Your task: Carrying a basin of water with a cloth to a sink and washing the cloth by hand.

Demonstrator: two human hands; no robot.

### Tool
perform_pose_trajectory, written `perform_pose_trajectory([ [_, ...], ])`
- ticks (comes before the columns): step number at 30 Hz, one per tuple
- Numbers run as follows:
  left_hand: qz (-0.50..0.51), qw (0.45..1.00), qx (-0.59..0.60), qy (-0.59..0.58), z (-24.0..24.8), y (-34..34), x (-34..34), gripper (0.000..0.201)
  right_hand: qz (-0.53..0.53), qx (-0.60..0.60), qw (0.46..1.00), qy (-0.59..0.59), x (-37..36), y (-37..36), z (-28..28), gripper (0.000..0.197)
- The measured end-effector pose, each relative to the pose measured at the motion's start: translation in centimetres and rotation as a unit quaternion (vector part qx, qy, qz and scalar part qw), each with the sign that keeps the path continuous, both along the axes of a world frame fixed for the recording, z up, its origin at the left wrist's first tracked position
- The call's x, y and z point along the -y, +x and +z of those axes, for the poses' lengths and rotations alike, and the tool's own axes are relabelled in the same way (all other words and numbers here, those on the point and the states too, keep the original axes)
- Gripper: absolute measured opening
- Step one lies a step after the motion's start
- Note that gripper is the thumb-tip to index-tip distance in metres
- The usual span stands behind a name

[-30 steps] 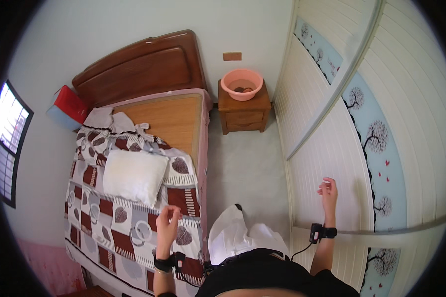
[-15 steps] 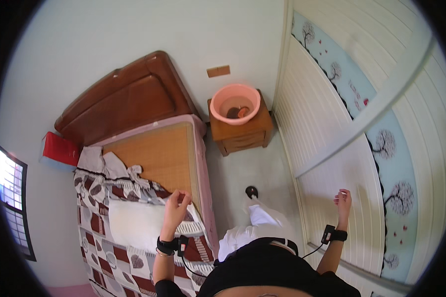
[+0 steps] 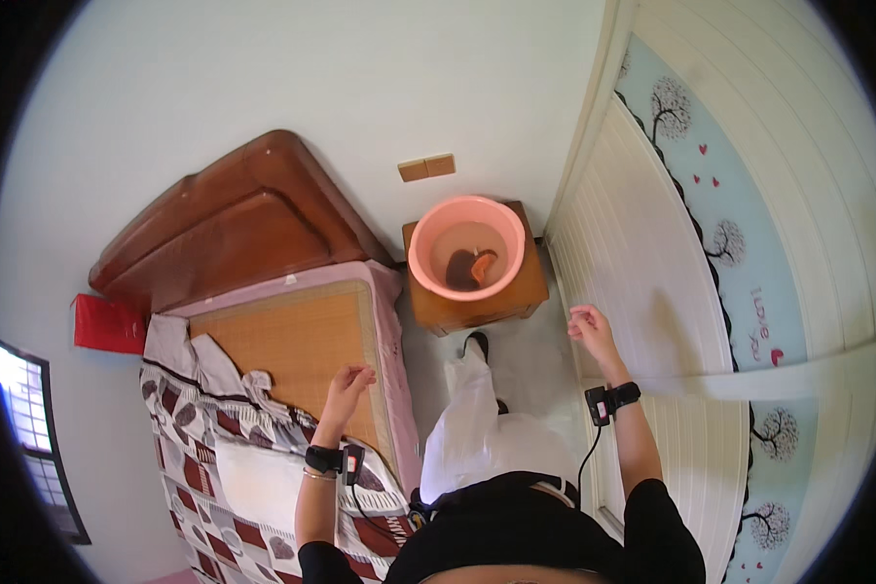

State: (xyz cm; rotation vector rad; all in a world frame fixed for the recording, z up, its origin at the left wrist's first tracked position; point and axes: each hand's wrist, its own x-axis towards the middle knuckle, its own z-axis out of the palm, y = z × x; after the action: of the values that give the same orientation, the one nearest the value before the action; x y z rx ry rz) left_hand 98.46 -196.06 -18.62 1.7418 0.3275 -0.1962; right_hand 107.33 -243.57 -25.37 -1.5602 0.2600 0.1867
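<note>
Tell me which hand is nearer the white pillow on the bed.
Left. The left hand is beyond the white pillow and slightly to its right, empty; the right hand is much farther right, near the white panelled door.

pink basin | brown nightstand | quilt — maroon and white patches, leaf print
</note>
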Motion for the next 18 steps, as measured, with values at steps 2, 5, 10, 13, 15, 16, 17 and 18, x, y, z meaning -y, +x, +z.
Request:
perform_pose_trajectory([
  [2, 0.028, 0.998, -0.05, -0.01, -1.1, 4.8, -0.8, 0.028, -0.024, -0.032, 0.998, 0.043, -1.5, 3.4, 0.5, 0.017],
  [5, 0.045, 0.995, -0.092, 0.002, -5.7, 10.2, -1.9, 0.033, -0.061, -0.086, 0.992, 0.073, -3.3, 8.0, 0.2, 0.019],
  [10, 0.027, 0.995, -0.095, 0.005, -11.1, 17.7, -1.7, 0.038, -0.065, -0.115, 0.991, 0.028, -4.0, 14.7, -3.3, 0.021],
  [13, 0.017, 0.991, -0.128, 0.037, -14.4, 19.6, -2.9, 0.045, -0.069, -0.111, 0.991, 0.027, -5.8, 17.7, -4.7, 0.023],
  [15, -0.011, 0.984, -0.163, 0.069, -15.9, 21.1, -3.6, 0.05, -0.071, -0.166, 0.984, 0.0, -6.5, 19.2, -5.8, 0.031],
  [16, -0.015, 0.975, -0.216, 0.044, -15.7, 22.6, -2.0, 0.056, -0.083, -0.168, 0.982, -0.007, -5.5, 19.8, -7.2, 0.031],
  [17, -0.013, 0.963, -0.268, 0.024, -15.6, 23.8, -1.0, 0.063, -0.075, -0.167, 0.981, -0.06, -4.9, 20.5, -8.9, 0.036],
  [18, -0.02, 0.962, -0.27, 0.021, -17.0, 24.9, -0.6, 0.063, -0.066, -0.167, 0.977, -0.113, -4.0, 21.3, -10.5, 0.042],
])
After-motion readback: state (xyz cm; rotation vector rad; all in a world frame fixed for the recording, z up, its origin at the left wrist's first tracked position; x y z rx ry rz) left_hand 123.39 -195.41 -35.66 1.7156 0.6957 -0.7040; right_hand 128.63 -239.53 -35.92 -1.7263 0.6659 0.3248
